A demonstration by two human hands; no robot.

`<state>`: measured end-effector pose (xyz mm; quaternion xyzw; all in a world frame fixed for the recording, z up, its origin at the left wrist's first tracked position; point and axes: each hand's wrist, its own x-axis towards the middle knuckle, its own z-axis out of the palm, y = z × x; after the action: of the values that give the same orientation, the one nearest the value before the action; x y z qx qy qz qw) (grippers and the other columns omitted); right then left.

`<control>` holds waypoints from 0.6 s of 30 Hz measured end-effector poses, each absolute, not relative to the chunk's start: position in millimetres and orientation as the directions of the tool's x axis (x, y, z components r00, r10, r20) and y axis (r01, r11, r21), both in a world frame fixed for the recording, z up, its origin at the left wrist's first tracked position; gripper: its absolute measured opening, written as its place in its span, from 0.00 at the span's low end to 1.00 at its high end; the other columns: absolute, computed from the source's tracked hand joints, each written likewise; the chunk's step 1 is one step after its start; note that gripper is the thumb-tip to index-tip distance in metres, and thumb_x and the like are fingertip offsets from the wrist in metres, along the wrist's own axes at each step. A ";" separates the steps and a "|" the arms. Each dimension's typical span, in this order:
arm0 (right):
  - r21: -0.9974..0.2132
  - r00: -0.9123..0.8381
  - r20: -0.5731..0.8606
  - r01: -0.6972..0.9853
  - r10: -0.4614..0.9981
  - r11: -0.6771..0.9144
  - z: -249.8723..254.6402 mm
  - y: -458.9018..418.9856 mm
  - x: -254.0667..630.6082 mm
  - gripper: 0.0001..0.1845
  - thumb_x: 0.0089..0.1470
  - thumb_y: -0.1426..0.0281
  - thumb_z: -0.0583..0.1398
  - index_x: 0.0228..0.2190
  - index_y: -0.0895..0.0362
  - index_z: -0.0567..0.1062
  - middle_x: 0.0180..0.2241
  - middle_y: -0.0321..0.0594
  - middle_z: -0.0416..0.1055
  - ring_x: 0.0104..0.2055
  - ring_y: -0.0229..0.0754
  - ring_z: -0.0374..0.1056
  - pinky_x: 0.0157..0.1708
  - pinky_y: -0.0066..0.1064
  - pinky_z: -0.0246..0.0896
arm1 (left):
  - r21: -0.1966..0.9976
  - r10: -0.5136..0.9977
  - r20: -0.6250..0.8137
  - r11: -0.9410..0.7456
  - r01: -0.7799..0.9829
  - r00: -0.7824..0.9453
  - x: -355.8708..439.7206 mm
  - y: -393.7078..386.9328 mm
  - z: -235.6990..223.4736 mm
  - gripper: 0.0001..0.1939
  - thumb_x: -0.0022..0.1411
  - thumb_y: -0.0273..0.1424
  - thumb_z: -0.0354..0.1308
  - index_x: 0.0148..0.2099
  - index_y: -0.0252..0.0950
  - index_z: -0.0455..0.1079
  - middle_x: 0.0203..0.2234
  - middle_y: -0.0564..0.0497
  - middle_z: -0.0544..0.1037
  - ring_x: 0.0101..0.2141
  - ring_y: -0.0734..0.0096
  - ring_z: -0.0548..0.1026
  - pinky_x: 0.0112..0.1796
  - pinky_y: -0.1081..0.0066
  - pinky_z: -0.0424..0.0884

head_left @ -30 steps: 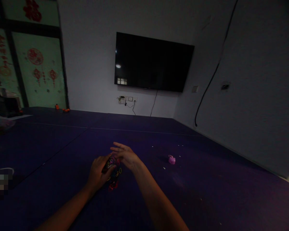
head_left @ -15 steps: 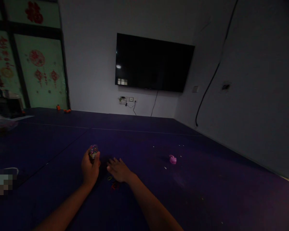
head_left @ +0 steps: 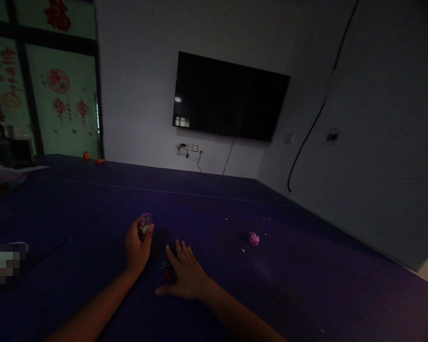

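My left hand is closed around a small clear jar filled with many-coloured bits that look like rubber bands. The jar is held up above the dark purple-blue surface. To its right, my right hand is open, palm down, with fingers and thumb spread. Several loose coloured rubber bands, red and greenish ones among them, lie beside and partly under its fingers. I cannot tell whether the palm touches them. A small pink piece with a loop rests farther right on the surface.
The purple-blue surface runs back to the wall, with small white scraps on it. Orange items sit at the far left, and a plastic bag lies nearer. A black cable hangs down the right wall. A television is wall-mounted.
My right hand has moved right and nearer to me, its fingers spreading wider over the loose bands. The left hand with the jar has shifted slightly right, and the view has tilted a little.
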<state>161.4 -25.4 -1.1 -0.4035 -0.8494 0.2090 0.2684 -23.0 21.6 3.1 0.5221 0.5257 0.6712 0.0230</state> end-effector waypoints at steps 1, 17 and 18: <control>-0.581 -0.503 0.272 0.594 0.820 0.557 -4.9 -24.6 158.8 0.55 0.37 0.47 0.65 0.62 0.55 0.54 0.65 0.53 0.41 0.67 0.63 0.32 0.62 0.56 0.27 | 0.734 0.582 0.672 -0.445 0.513 -0.458 -22.1 21.0 3.8 0.26 0.59 0.47 0.52 0.53 0.36 0.64 0.40 0.43 0.75 0.36 0.61 0.76 0.35 0.62 0.74; -0.654 -0.649 0.331 0.365 0.685 0.662 -6.4 23.3 119.1 0.32 0.42 0.85 0.51 0.44 0.46 0.76 0.56 0.34 0.66 0.61 0.47 0.56 0.61 0.48 0.41 | 0.712 0.600 0.687 -0.444 0.544 -0.410 -15.1 13.4 7.8 0.26 0.59 0.48 0.52 0.52 0.35 0.65 0.44 0.42 0.75 0.44 0.58 0.73 0.47 0.58 0.69; -0.670 -0.651 0.338 0.341 0.680 0.659 -6.6 23.2 119.6 0.32 0.41 0.85 0.50 0.42 0.46 0.77 0.54 0.33 0.69 0.60 0.46 0.58 0.61 0.47 0.42 | 0.706 0.602 0.691 -0.443 0.552 -0.401 -15.3 13.2 7.2 0.26 0.59 0.48 0.51 0.53 0.35 0.65 0.44 0.42 0.75 0.44 0.58 0.74 0.46 0.58 0.69</control>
<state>119.6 23.2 -6.6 -0.2962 -0.8619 0.2873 0.2948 -15.3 13.2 7.2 0.5469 0.5274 0.6499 0.0190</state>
